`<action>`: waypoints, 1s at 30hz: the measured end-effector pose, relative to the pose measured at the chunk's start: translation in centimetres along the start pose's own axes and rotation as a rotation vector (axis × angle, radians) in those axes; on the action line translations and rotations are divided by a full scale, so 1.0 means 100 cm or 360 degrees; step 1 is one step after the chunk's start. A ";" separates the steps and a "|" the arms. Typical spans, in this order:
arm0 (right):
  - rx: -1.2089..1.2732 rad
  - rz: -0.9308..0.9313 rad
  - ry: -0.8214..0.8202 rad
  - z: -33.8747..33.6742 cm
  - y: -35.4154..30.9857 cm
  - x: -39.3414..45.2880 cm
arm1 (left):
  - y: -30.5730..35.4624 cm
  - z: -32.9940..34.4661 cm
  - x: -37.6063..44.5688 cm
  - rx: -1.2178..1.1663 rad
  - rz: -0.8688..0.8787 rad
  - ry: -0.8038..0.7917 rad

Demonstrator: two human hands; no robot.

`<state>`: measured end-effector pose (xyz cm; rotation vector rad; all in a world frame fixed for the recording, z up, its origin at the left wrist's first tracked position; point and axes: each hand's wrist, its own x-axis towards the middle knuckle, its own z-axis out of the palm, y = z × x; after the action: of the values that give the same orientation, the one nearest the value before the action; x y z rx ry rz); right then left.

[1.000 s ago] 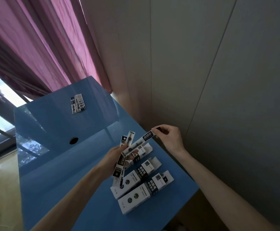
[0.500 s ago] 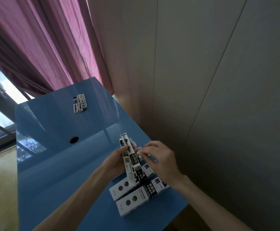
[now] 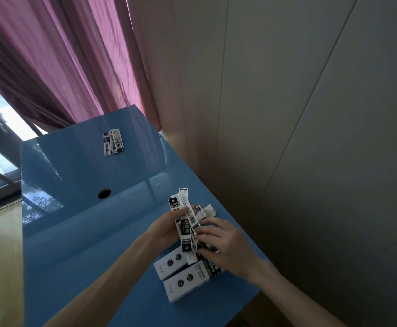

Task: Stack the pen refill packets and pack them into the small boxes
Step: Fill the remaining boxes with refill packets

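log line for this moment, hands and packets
left hand: grips packet stack | right hand: fingers on stack | small boxes: on table, unfilled

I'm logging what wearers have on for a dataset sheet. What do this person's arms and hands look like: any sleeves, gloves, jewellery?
Both forearms are bare right to the frame's lower edge, with no sleeve in view. The left hand and right hand wear no gloves. No ring, watch or wristband shows on either.
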<state>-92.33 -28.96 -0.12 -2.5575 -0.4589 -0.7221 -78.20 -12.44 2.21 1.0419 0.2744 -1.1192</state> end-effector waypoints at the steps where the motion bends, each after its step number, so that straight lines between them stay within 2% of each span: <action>1: 0.0079 0.0091 0.0046 0.000 -0.004 -0.002 | -0.001 0.001 0.001 0.0010 0.0009 0.0001; 5: 0.0485 0.0820 0.0223 0.000 -0.018 -0.007 | -0.006 0.002 0.003 0.0021 0.0099 0.0028; 7: 0.0590 0.1202 0.0161 -0.001 -0.020 -0.007 | -0.006 0.000 0.006 0.0023 0.0133 -0.0018; 9: 0.0733 0.1387 0.0023 0.000 -0.021 -0.006 | -0.005 0.002 0.005 0.0026 0.0162 -0.0058; 11: 0.0811 0.1430 -0.0061 0.003 -0.026 -0.001 | -0.006 0.004 0.005 0.0012 0.0207 -0.0065; 18: 0.0748 0.1514 -0.0067 0.012 -0.030 0.014 | -0.007 0.013 0.000 -0.0062 0.0259 -0.0066; 23: 0.1124 0.1634 0.0046 0.005 -0.031 0.018 | -0.004 0.014 -0.010 -0.0158 0.0245 -0.0128; 30: 0.1312 0.1788 0.0012 -0.001 -0.021 0.012 | 0.003 0.015 -0.025 -0.0176 0.0250 -0.0175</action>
<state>-92.25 -26.97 1.31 -1.6107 0.5735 -0.0597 -79.53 -12.13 4.84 0.8852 0.1624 -1.0044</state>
